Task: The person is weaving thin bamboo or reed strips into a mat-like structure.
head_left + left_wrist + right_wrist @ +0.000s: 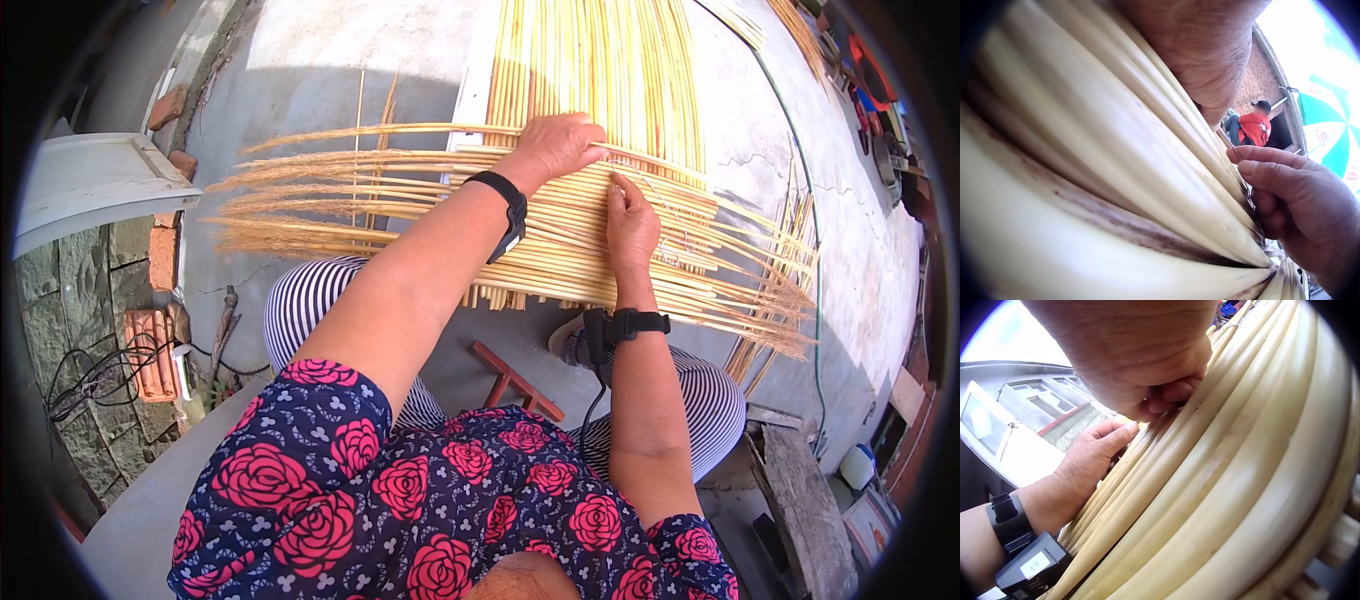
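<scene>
Head view: from where I stand, bricks [162,258] and a white panel [110,180] sit well left of the crosswise stalks [560,235], with concrete floor [330,105] between, so that side seems to offer room to swing. The left feathery tips [285,205] of the crosswise stalks reach out over it. Then comes the left hand [558,145], fingers curled on the top stalk [400,128] at their far edge, where they lie across the long stalks [600,70]. Just right of it, over the crosswise stalks, the right hand [633,222] pinches what looks like a thin strand [1237,152]. If that pinch slackened, I'd expect the top stalk to roll out of line; too hard a pull could crack it. The right feathery tips [790,295] end close to a hose [820,380], so a sideways shift might snag there.
</scene>
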The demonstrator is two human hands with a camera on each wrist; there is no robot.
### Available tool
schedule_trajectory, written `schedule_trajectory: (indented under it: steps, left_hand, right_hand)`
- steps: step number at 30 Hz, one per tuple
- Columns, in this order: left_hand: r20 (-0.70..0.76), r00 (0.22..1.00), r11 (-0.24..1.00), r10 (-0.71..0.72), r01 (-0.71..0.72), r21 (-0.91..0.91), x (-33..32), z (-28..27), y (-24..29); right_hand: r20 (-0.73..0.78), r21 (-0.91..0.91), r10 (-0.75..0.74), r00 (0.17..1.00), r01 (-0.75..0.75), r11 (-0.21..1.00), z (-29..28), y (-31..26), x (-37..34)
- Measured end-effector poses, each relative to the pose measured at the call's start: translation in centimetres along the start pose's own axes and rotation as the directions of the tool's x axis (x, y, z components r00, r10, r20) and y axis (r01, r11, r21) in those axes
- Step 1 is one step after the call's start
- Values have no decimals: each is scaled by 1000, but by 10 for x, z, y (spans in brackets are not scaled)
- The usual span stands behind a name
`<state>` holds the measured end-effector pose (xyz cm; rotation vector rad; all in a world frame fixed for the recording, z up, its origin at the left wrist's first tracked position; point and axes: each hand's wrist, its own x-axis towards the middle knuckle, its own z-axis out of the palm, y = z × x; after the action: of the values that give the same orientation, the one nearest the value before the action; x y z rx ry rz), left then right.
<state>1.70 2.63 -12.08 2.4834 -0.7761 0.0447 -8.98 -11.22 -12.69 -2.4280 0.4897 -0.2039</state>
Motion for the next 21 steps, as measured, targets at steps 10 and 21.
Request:
schedule_trajectory:
  steps: [10, 21]
  left_hand:
    - [-21, 1000, 1000, 16, -16, 5, 0, 2, -2]
    - [5, 1000, 999, 13, -13, 32, 1, 6, -5]
  right_hand:
    - [17, 27, 29, 999, -30, 999, -1, -2, 2]
    - [208, 357, 106, 972, -177, 917, 4, 14, 26]
